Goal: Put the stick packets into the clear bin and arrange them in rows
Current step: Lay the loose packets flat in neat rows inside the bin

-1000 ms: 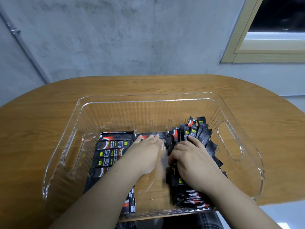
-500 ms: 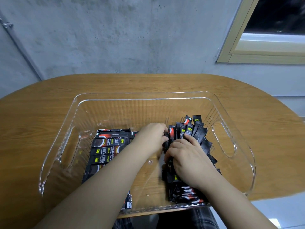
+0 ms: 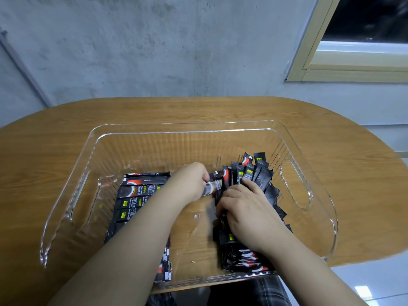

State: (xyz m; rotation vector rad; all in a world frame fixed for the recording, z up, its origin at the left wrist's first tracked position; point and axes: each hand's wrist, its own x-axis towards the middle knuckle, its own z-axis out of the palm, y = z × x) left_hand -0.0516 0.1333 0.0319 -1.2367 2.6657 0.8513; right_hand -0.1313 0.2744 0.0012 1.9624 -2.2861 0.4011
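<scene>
A clear bin (image 3: pixel 183 129) stands on the wooden table. Black stick packets lie flat in a neat row (image 3: pixel 134 195) on its left side. A loose pile of stick packets (image 3: pixel 254 173) leans against the right wall, with more at the near right (image 3: pixel 245 259). My left hand (image 3: pixel 189 184) reaches across the middle and pinches one packet (image 3: pixel 212 187) at the pile's left edge. My right hand (image 3: pixel 245 208) lies on the pile, fingers curled round several packets.
The oval wooden table (image 3: pixel 331 151) carries only the bin; its near edge is just under the bin. A grey concrete wall (image 3: pixel 154 51) rises behind, with a window frame (image 3: pixel 344 67) at the upper right. Plaid-clad legs (image 3: pixel 254 292) show below the table.
My left hand moved right from the flat row to the pile and took hold of one packet. My right hand stayed on the pile.
</scene>
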